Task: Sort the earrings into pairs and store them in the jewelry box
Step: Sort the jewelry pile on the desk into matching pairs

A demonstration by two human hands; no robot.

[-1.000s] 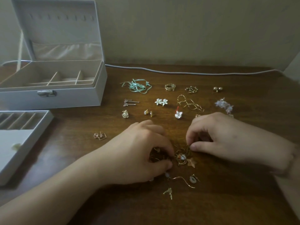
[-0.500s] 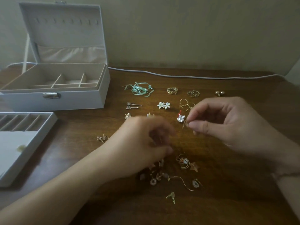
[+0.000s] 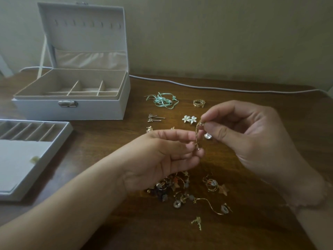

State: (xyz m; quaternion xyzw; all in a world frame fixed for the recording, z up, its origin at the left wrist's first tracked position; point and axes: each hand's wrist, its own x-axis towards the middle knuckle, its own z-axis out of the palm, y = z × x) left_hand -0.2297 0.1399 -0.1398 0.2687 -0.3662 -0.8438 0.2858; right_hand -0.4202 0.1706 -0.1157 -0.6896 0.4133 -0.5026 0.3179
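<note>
Both hands have come up off the pile and now meet in the air above the middle of the tabletop [image 3: 270, 231]. A second ago they were low, picking among the loose pieces. Now the right hand [image 3: 252, 134] pinches the top of a thin gold dangly earring [image 3: 198, 134] between thumb and first finger, and the left hand [image 3: 162, 152] holds its lower end with curled fingertips. So one earring has been picked out, and I think it is being untangled or looked at to find its match. None has gone into the jewelry box [image 3: 72, 109] yet; it sits open at the far left corner, white and smooth outside, with soft cream walls inside and a shiny metal clasp. Its white tray [image 3: 21, 159] lies out at the left edge, with long narrow slots. The messy pile [image 3: 173, 188] of earrings is near the front edge, under the left hand: curly gold wires, little stars, round clear stones. Sorted pairs lie farther back in rows: mint ribbon bows [image 3: 162, 101], white flower studs [image 3: 189, 119], gold hoops [image 3: 199, 103] and small pin studs [image 3: 155, 118]. A grey cable [image 3: 216, 87] runs along the back edge of the dark, grainy wood.
</note>
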